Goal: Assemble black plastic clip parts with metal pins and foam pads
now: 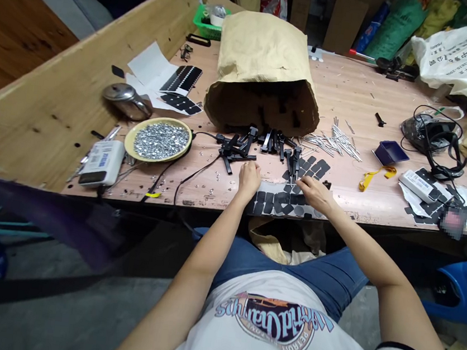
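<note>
My left hand rests at the table's front edge, fingers curled on the left end of a white sheet of black pads. My right hand lies on the same sheet, its fingers pinched at a pad near the sheet's top. What the pinch holds is too small to make out. Just beyond both hands lies a heap of black plastic clips spilling from a brown paper sack that lies on its side.
A yellow plate of small silver bits sits left, with a white box and a grey mouse-shaped object. Metal pins lie right of the sack, then a blue tray, cables and more pad sheets.
</note>
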A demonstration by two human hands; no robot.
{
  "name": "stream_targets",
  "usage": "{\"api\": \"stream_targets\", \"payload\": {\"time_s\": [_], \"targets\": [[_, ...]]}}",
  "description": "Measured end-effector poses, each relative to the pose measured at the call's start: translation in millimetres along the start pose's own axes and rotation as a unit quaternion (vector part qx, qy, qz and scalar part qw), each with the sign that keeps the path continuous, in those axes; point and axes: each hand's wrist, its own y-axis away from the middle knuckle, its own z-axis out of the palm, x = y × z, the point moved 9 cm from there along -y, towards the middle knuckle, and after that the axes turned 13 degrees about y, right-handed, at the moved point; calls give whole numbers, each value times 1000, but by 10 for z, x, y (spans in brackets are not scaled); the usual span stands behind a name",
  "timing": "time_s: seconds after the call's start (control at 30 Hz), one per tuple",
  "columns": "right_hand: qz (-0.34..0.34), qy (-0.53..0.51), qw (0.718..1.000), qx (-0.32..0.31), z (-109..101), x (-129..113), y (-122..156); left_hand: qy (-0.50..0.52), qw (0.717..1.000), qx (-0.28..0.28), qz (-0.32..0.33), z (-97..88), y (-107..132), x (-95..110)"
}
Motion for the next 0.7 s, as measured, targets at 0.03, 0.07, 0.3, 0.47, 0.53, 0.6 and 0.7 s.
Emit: {"api": "stream_targets", "payload": {"time_s": [0.03,0.07,0.3,0.47,0.53,0.6,0.7], "targets": [[34,-16,999,7,-46,-29,3,70,997,2,-17,24,52,-24],[67,-30,997,10,-83,-60,-2,149,988,-2,-36,69,114,-50],[193,-96,974,-70,-184,-262,-123,496,860,-49,-108,379,503,-69],[201,-74,973,-84,-298,-284,-112,520,847,-48,-105,391,522,-85],[201,-71,973,-88,-310,-287,-97,514,851,-50,-91,387,514,-68],[200,-72,972,-96,-300,-286,-85,498,863,-53,-63,359,509,-25],[197,-93,970,-109,-245,-275,-65,461,885,-65,-13,300,512,58]]}}
